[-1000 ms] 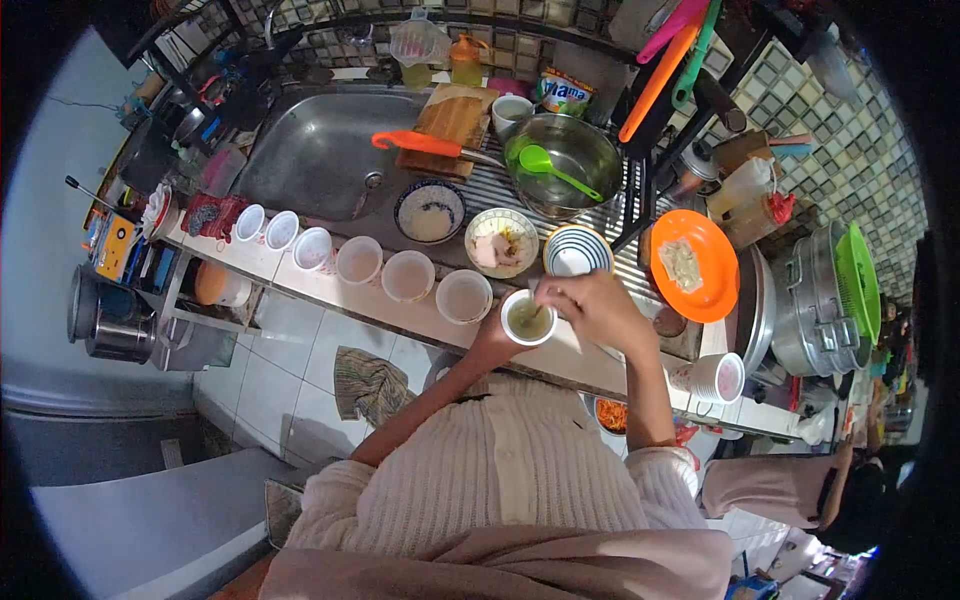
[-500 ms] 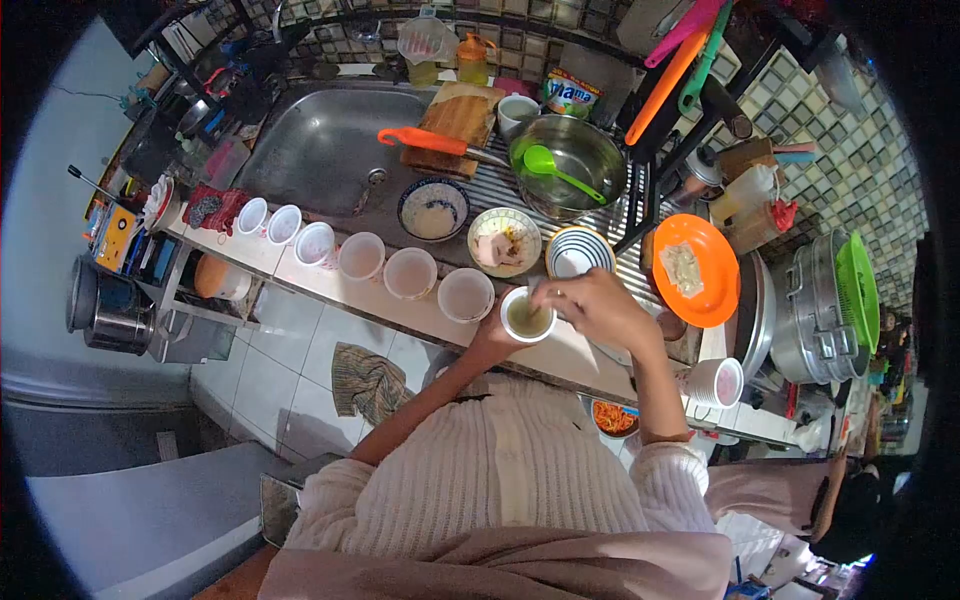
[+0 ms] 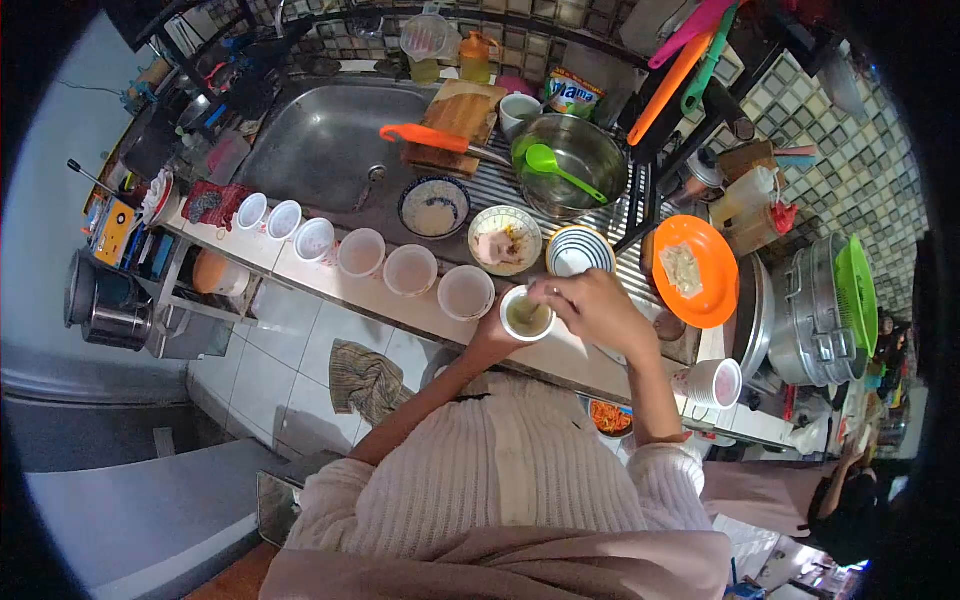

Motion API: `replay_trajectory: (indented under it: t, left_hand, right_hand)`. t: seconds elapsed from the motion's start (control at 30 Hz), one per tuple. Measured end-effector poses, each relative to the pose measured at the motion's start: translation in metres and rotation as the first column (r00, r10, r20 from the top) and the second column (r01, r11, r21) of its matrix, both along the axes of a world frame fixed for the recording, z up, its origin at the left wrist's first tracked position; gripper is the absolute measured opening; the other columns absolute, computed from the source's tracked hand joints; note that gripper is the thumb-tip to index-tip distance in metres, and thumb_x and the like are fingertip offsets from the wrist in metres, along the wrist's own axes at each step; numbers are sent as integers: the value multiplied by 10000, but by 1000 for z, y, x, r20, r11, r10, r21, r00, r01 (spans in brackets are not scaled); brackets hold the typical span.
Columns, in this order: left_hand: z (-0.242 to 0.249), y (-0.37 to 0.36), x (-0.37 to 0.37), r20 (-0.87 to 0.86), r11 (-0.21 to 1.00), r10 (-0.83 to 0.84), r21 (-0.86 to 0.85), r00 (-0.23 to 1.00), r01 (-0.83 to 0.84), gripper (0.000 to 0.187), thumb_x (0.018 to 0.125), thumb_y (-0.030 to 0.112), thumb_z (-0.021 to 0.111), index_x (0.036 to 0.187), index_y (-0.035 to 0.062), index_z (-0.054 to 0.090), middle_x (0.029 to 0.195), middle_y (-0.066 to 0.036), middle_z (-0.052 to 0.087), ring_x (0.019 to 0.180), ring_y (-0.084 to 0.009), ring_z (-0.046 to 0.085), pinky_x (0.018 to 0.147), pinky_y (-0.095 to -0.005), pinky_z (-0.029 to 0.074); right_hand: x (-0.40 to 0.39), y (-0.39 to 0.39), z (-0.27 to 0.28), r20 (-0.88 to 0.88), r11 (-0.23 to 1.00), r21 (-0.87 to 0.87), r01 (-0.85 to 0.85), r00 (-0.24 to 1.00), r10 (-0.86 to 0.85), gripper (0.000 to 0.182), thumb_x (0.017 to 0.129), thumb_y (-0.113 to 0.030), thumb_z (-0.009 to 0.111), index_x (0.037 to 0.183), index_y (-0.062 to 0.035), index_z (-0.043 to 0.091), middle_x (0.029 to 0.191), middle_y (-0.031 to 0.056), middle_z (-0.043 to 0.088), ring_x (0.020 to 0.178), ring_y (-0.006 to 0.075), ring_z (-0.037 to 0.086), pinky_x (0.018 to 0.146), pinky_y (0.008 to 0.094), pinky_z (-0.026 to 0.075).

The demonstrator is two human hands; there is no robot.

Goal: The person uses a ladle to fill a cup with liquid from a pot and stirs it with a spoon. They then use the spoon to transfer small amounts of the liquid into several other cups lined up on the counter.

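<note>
My left hand [image 3: 488,340] is wrapped round the side of a white plastic cup [image 3: 512,330] at the counter's front edge. Yellow-green liquid fills part of that cup. Over its rim, my right hand [image 3: 598,312] has its fingers pinched on what looks like a spoon, mostly hidden, dipping into the liquid. Several similar cups [image 3: 411,271] stand in a row to the left along the counter. Just behind my hands are a striped bowl [image 3: 581,251] and a patterned bowl [image 3: 506,240] with pinkish food and brown residue.
Behind lie a sink [image 3: 322,135], a cutting board [image 3: 462,115] and a steel pan [image 3: 585,150] holding a green spoon [image 3: 565,173]. To the right are an orange plate [image 3: 715,255], stacked cups [image 3: 716,384] and a steamer pot [image 3: 800,320]. Another person [image 3: 850,505] is at far right.
My right hand has shifted slightly over the cup, its fingertips a little to the left. My left hand keeps its hold on the cup.
</note>
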State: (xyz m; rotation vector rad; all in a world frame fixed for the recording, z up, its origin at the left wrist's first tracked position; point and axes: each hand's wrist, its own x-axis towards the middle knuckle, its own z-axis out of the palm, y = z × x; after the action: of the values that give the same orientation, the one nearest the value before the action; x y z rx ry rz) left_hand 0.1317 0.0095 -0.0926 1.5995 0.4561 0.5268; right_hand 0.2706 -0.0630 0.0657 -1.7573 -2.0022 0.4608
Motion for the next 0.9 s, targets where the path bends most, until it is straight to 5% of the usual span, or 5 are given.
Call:
replay_trajectory:
  t: [0.3, 0.37, 0.47, 0.67, 0.9]
  left_hand:
    - [-2, 1, 3, -21, 997, 49, 62, 999, -48, 685, 607, 159, 767, 1163, 31, 387, 1092, -99, 504, 1007, -205, 512, 867, -326, 402]
    - [-43, 12, 12, 181, 965, -48, 261, 982, -1, 689, 600, 153, 768, 1164, 36, 388, 1082, -99, 509, 1005, -205, 514, 858, -321, 408]
    - [4, -1, 1, 41, 992, 68, 104, 997, -71, 669, 594, 149, 770, 1147, 45, 407, 1064, -103, 522, 992, -200, 521, 838, -320, 420]
    - [21, -3, -2, 60, 994, 38, 101, 997, -44, 623, 593, 165, 778, 1103, 43, 443, 986, -85, 573, 915, -172, 560, 791, -317, 444]
    - [52, -11, -12, -11, 980, -23, 195, 1000, 25, 673, 557, 203, 807, 1109, 43, 456, 1002, -86, 583, 931, -169, 570, 808, -315, 449]
  right_hand:
    - [2, 4, -1, -42, 992, 98, 73, 997, -70, 113, 813, -157, 542, 853, -82, 616, 747, 104, 628, 643, 300, 594, 584, 346, 463]
    - [1, -1, -2, -88, 997, 77, -7, 996, 14, 110, 813, -154, 543, 851, -77, 612, 744, 102, 628, 640, 296, 598, 586, 345, 464]
    - [4, -7, 7, -192, 988, -83, -127, 975, 109, 99, 811, -130, 542, 847, -57, 599, 763, 106, 626, 669, 286, 606, 602, 344, 464]
    - [0, -19, -11, -67, 996, 75, 48, 997, -43, 90, 816, -94, 534, 851, -35, 592, 794, 106, 620, 713, 261, 601, 636, 323, 464]
    - [-22, -58, 27, -455, 837, 332, 436, 851, -263, 95, 807, 9, 508, 873, 15, 576, 718, 97, 649, 529, 88, 578, 473, 206, 444]
